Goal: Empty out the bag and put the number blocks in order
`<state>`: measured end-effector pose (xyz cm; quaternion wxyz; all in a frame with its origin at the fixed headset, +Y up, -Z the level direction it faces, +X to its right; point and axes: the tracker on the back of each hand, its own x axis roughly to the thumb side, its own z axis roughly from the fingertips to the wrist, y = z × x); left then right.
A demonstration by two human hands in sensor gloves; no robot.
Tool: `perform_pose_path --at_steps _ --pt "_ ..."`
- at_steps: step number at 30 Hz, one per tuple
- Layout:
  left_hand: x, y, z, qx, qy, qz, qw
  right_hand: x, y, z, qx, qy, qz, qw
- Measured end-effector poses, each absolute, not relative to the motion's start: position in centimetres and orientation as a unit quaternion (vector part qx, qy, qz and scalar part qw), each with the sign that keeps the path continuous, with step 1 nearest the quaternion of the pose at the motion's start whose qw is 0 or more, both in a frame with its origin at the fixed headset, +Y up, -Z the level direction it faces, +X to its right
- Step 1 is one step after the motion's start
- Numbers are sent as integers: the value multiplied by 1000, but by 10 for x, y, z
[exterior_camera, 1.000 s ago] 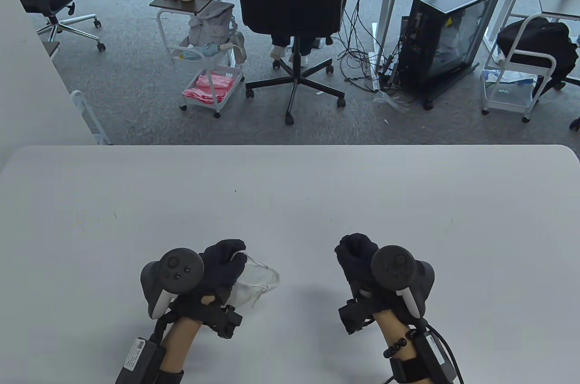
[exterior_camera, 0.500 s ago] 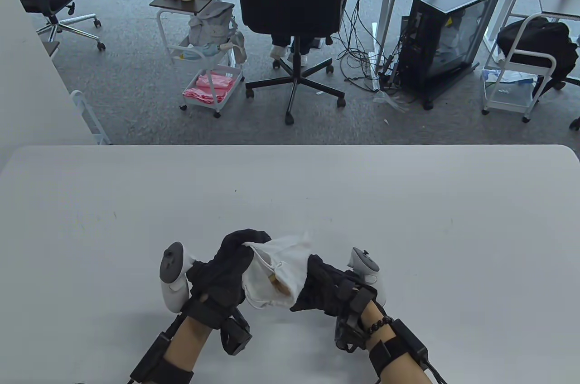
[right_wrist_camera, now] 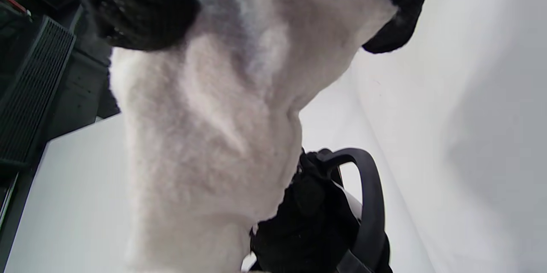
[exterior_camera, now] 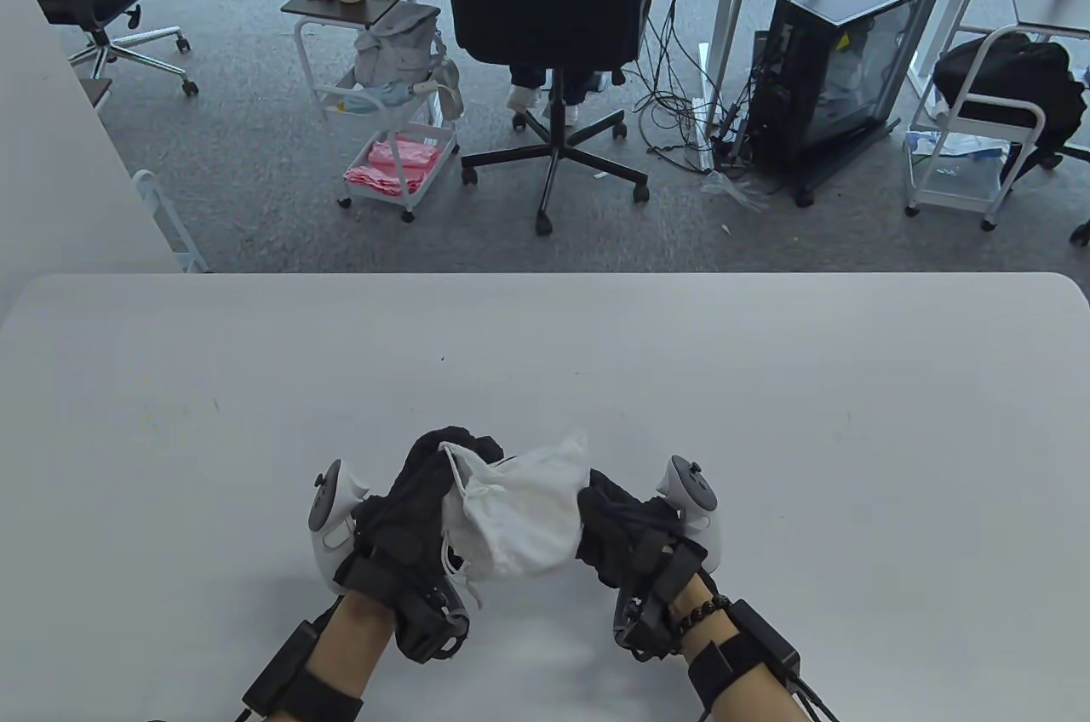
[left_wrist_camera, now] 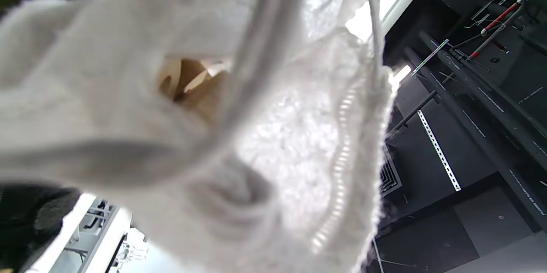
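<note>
**Bag held between both hands, mouth to the left**

The white fuzzy fabric drawstring bag (exterior_camera: 519, 513) hangs above the near middle of the white counter (exterior_camera: 766, 381). The left hand (exterior_camera: 417, 501) grips its open mouth; the right hand (exterior_camera: 626, 539) clutches its closed end. Tan wooden blocks (left_wrist_camera: 192, 80) show inside.

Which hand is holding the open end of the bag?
The left hand. It grips the bag by its mouth, where the string runs; the right hand holds the closed end.

No readable text, labels or numbers.
</note>
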<state>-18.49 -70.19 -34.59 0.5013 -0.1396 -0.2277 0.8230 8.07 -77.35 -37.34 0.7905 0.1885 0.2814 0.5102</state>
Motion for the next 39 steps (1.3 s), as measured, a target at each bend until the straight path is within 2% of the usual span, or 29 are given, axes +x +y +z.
perform_pose_path --at_steps 4,6,9,15,22,27,31,33,36,39 --pt "-186 -704 -346 -144 -219 829 494 82 -777 -373 188 294 517 781" --pt "-190 -705 -348 -139 -208 832 495 81 -778 -373 202 325 481 789" --pt "-195 -705 -349 -134 -196 839 489 88 -777 -376 191 309 486 795" --pt "-195 -712 -352 -129 -171 798 564 109 -778 -378 100 236 559 788" --pt "-200 -726 -357 -140 -125 786 589 122 -775 -381 73 212 604 765" --pt "-198 -732 -359 -150 -115 776 602 123 -767 -378 50 188 679 708" --pt "-200 -736 -361 -149 -105 773 608 127 -767 -379 35 197 666 718" --pt "-201 -737 -363 -153 -103 758 626 133 -763 -380 26 166 700 694" --pt "-199 -739 -367 -152 -104 704 686 143 -753 -379 -9 99 759 643" --pt "-193 -740 -372 -136 -113 614 769 148 -740 -376 -29 18 829 558"
